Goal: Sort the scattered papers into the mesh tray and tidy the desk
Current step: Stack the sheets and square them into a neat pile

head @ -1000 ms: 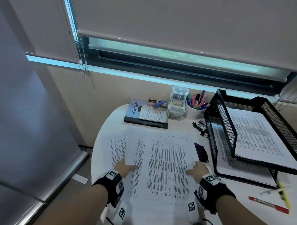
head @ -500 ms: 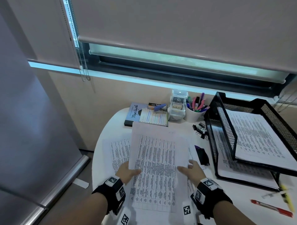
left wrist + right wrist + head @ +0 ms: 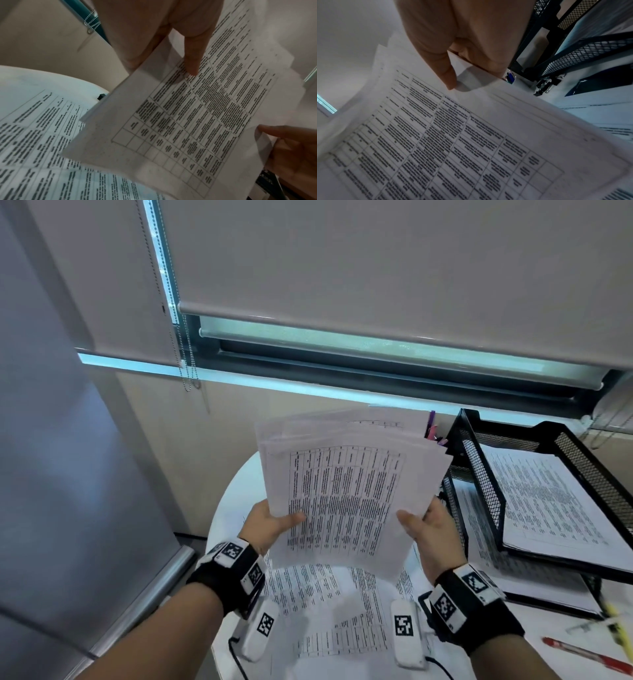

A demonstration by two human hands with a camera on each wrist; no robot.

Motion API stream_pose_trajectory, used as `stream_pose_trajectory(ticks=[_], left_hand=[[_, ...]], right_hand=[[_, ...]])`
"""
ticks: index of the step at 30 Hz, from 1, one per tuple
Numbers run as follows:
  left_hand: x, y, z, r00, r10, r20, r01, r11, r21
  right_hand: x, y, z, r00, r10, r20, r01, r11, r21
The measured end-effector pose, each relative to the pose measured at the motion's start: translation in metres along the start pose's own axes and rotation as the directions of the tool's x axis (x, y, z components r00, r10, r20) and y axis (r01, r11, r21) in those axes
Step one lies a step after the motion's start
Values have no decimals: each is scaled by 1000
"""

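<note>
— Where's the stack of white printed sheets (image 3: 346,494)?

— Lifted off the round white desk (image 3: 236,508), tilted up. The left hand (image 3: 270,525) pinches its left edge, the right hand (image 3: 428,529) its right, thumbs on top.

— And the black wire-mesh tray (image 3: 486,484)?

— Just right of the stack, papers on both tiers — more sheets lie below.

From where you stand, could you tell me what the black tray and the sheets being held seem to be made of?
The black tray: probably metal, painted matt black; its walls are fine open mesh in a solid frame. The sheets: thin white printed paper; they curve and fan apart where the left hand and right hand hold them.
</note>
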State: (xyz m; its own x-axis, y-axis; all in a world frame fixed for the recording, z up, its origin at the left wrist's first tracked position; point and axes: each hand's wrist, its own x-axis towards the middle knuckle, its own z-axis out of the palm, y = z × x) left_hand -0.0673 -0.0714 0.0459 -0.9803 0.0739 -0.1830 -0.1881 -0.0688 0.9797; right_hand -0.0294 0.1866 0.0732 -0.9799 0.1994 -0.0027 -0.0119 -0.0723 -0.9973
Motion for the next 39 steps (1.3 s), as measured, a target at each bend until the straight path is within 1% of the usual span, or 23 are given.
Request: stream_pose_trajectory(ticks=[6, 10, 14, 16, 18, 21, 24, 27, 31, 37, 39], left_hand=[[-3, 0, 0, 1000, -26, -12, 25, 999, -27], [-8, 2, 8, 998, -3, -61, 0, 999, -39], [-16, 14, 8, 998, 52, -34, -54, 997, -59], [-17, 17, 3, 997, 80, -13, -80, 995, -52], [-17, 17, 0, 996, 84, -7, -84, 995, -59], [-17, 15, 1, 998, 59, -31, -62, 995, -72], [-21, 15, 8, 995, 61, -74, -68, 993, -98], [-24, 27, 14, 991, 105, -87, -116, 985, -126], [-25, 39, 16, 980, 179, -84, -190, 972, -136], [-29, 36, 22, 977, 179, -115, -194, 973, -129], [-29, 38, 23, 977, 175, -125, -193, 971, -141]], right_hand=[[-6, 9, 9, 998, 65, 16, -65, 998, 10], [-6, 14, 16, 995, 98, -7, -97, 993, 61], [-9, 4, 16, 999, 32, -41, -29, 998, 64], [-11, -2, 13, 999, -24, -28, 26, 998, 62], [-11, -5, 13, 999, -49, -8, 49, 997, 57], [-13, -1, 16, 1000, 4, 0, -4, 999, 32], [-14, 1, 20, 999, 31, -36, -31, 1000, 0], [-14, -11, 20, 998, -11, -69, 11, 1000, 2], [-13, -27, 20, 994, -83, -70, 85, 996, 21], [-16, -20, 21, 996, -59, -66, 59, 998, 2], [-17, -26, 22, 994, -79, -75, 81, 996, 21]])
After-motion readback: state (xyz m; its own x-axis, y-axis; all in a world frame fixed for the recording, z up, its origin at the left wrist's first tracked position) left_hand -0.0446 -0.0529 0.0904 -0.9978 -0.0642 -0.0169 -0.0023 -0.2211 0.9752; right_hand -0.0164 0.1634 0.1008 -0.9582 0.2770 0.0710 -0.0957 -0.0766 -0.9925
